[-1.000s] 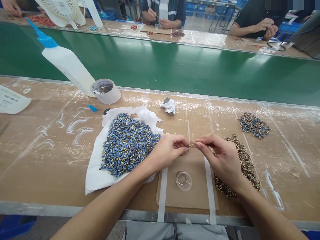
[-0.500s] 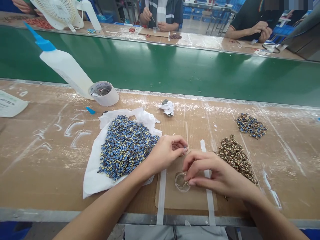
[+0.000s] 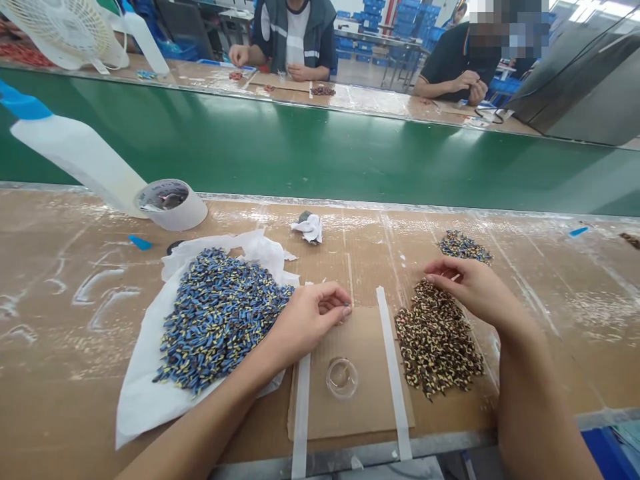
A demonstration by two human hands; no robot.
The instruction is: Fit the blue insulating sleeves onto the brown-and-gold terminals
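The left hand (image 3: 305, 320) pinches a small blue piece (image 3: 346, 309) over the cardboard sheet (image 3: 360, 413) at the table's near edge. The right hand (image 3: 475, 290) rests its fingertips on the brown heap (image 3: 437, 343), a thin stick between them. A clear dish (image 3: 342, 378) sits on the cardboard, the blue heap (image 3: 215, 317) on white paper (image 3: 145, 400) left.

Table (image 3: 60, 347): brown cardboard-covered, streaked white.
Conveyor belt (image 3: 320, 150): green, just behind the table.
Far table (image 3: 380, 100): beyond the belt, people seated.
Blue crates (image 3: 415, 27): behind them.
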